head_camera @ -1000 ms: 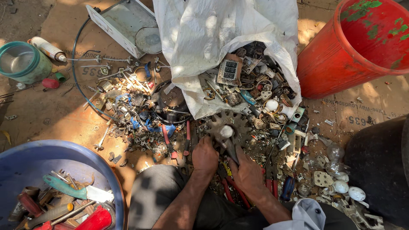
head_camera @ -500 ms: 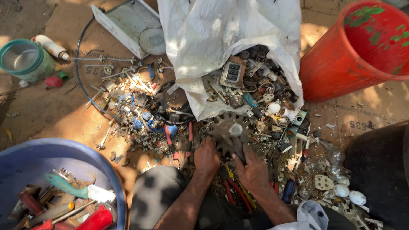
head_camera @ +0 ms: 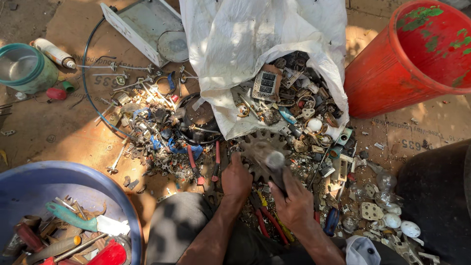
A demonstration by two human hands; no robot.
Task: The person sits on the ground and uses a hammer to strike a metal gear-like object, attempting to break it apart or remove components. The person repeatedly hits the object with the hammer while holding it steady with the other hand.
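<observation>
Left hand (head_camera: 236, 179), fingers curled, steadies the rusty toothed gear (head_camera: 260, 149) while the right hand (head_camera: 294, 206) grips a blurred hammer (head_camera: 274, 164) (beside red-handled pliers (head_camera: 203, 164)).

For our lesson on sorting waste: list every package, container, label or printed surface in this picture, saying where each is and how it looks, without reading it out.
White woven sack: top centre, open, spilling scrap.
Red bucket: top right, green paint smears.
Blue tub: bottom left, round.
Green tin: far left, round, open.
White tube: beside the tin, lying flat.
Printed cardboard: underfoot, brown, dark lettering.
</observation>
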